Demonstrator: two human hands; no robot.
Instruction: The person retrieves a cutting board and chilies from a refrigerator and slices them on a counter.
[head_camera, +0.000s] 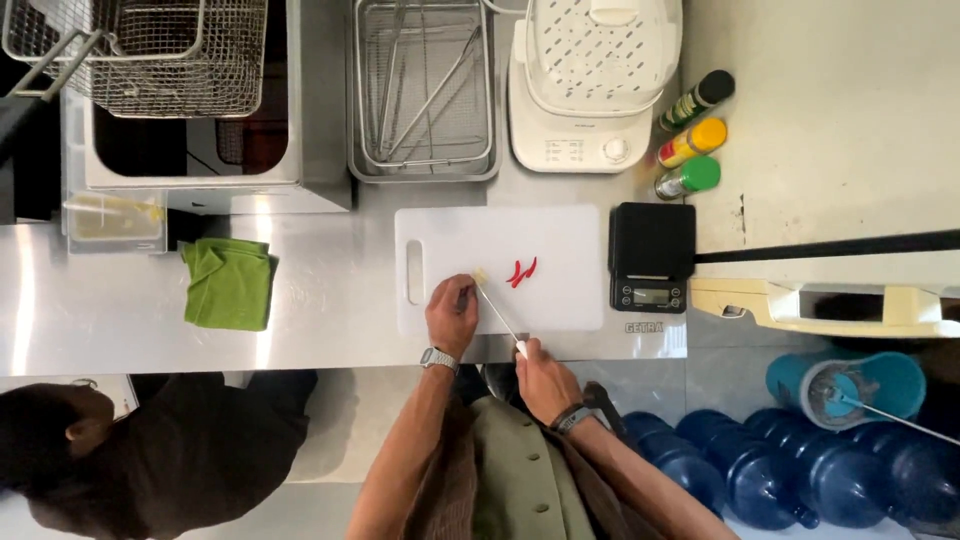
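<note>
1. Our right hand, nearest us, grips a knife by its white handle, the blade reaching onto the white board.
2. Our left hand presses curled fingers on a small pale piece at the blade's tip.
3. We see two red chillies just beside it.
4. We note a black scale right of the board and a green cloth on the counter.
</note>
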